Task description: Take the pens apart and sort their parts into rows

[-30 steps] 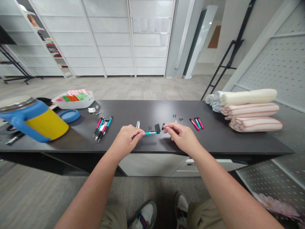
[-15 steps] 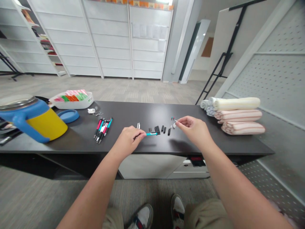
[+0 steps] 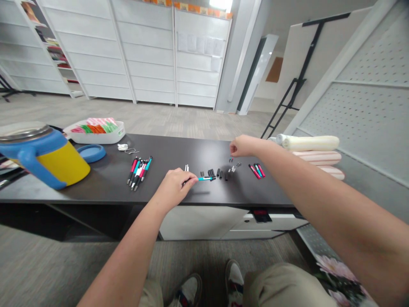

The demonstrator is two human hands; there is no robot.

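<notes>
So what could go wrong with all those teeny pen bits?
The right hand might knock the tiny coloured bits close to its fingertips, and they could roll away. The turquoise pen in the left hand sticks out towards the little black pieces, so it could bump them.

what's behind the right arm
Rolled towels: a cream one over pink-striped ones, plus part of a greyish roll. The right arm covers the lower towels' left ends; those can't be seen.
</notes>
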